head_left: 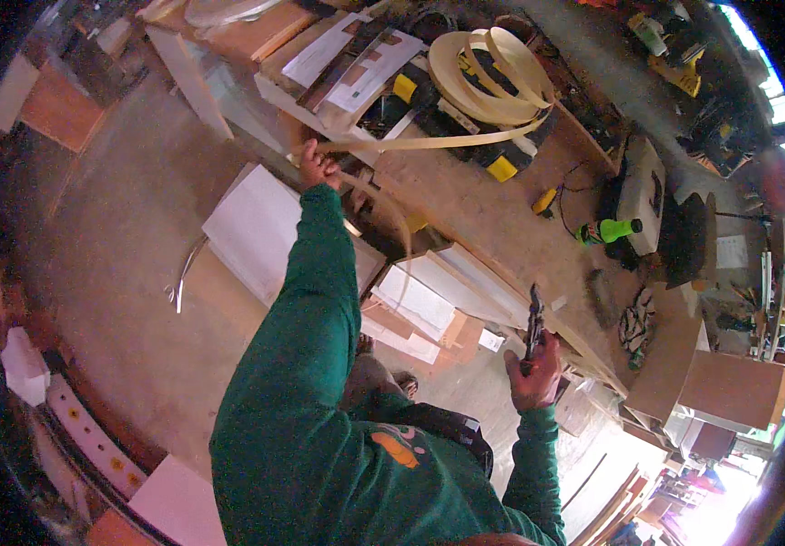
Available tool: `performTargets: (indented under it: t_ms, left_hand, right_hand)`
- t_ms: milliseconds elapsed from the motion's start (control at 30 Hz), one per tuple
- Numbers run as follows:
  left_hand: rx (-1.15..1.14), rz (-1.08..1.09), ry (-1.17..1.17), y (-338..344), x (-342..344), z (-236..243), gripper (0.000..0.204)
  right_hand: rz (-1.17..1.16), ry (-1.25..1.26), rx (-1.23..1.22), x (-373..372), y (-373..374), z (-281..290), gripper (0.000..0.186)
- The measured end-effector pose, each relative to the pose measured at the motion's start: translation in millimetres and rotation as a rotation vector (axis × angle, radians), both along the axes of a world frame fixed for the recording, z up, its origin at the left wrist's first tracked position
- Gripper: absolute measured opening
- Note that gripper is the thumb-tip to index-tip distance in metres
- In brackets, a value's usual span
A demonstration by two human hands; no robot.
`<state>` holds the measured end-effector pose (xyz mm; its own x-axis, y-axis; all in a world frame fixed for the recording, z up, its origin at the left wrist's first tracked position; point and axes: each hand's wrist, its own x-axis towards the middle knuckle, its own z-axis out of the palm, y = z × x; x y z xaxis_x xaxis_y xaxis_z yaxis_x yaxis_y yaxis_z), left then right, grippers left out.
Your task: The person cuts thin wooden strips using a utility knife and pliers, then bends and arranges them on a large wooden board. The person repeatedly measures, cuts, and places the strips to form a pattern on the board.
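My left hand (318, 169), arm stretched far out over the bench's left part, is closed around a long pale edge-banding strip (424, 143). One length of it runs right to a loose coil (447, 77) of the same banding on the workbench (501, 237). Another length curves down from my hand in front of the bench. At the bench's near edge, my right hand (536, 378) grips a dark, narrow hand tool (536, 317) pointing upward. Its exact kind cannot be made out.
A green bottle (606, 231) lies on the bench near a grey case (640, 196). White sheets (369, 77) lie at the bench's far left. White panels (251, 227) lean below the left hand. Offcuts and a cardboard box (729, 387) sit to the right.
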<state>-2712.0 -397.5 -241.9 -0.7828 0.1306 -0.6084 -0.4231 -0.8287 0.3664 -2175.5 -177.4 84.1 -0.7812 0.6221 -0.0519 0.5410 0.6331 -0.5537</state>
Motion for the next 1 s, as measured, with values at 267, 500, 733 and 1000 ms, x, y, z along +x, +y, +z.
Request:
performTargets:
  t_ms: [267,500,733,1000]
  left_hand:
    - [-0.119,-0.54,-0.162,15,-20,-52,0.048]
    - [-0.142,-0.182,-0.139,22,54,20,0.034]
    - [-0.203,-0.02,0.364,18,162,137,0.041]
    - [-0.072,-0.154,0.409,15,226,216,0.041]
  right_hand:
    - [0.218,0.137,0.126,-24,7,-10,0.052]
    - [0.417,0.197,0.1,-115,-6,15,0.046]
    - [0.875,0.464,0.112,-265,-40,20,0.061]
    - [0.864,-0.151,-0.191,-290,-35,36,0.08]
